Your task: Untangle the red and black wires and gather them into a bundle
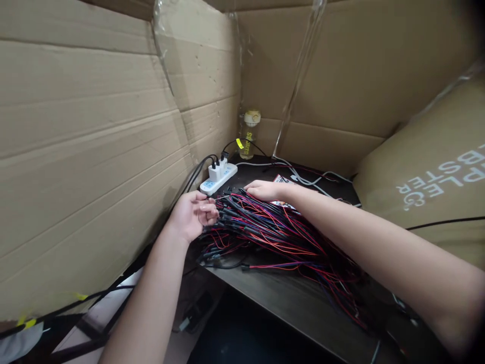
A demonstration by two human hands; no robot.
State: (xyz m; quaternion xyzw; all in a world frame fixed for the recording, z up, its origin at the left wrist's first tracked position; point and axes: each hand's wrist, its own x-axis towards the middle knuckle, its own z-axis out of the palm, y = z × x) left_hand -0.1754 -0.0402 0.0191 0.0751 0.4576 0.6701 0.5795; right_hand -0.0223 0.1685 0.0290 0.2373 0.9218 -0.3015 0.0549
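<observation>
The wire bundle lies at the lower centre of the frame. The left hand, left of centre, has curled fingers beside its end; the right hand rests along its upper edge. Whether either is clamped cannot be determined

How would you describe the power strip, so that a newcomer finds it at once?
Follow the left cardboard wall toward the back of the dark table. The power strip lies there, beyond the left hand and the wire bundle. Unlike the clear bottle behind it, it is a flat white bar carrying plugs.
</observation>
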